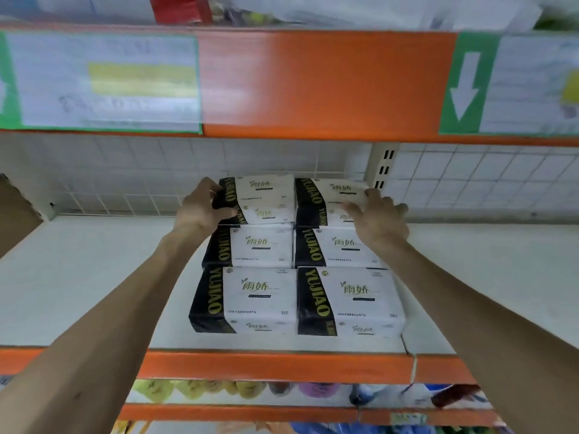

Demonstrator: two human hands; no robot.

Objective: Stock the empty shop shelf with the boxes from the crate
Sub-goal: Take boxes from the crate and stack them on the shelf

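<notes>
Reaching deep into the shelf (94, 277) in the head view, both hands worked at the back row of tissue packs. The left hand (203, 205) was closed around the black end of the back-left pack (266, 195), fingers curled over its corner. The right hand (377, 216) lay spread and flat on the back-right pack (332, 195), palm down, pressing rather than gripping.

Six packs showed in two columns of three rows near the middle of the shelf. The front pair, front-left pack (250, 299) and front-right pack (351, 299), sat close to the orange front edge (282, 366). The middle pair sat just behind them, touching. The back pair appeared to stand just in front of the white wire-grid back panel (141, 170); whether they touched it could not be told. The crate was not in view.

The step in hand looked like seating and squaring the back pair. To do it well, both packs should be pushed evenly toward the rear, black ends aligned with the rows in front and the seam between columns kept closed. Soft wrapping would dent, so flat palms would suit better than pinching. Wide bare shelf on either side suggested much stocking remained.
</notes>
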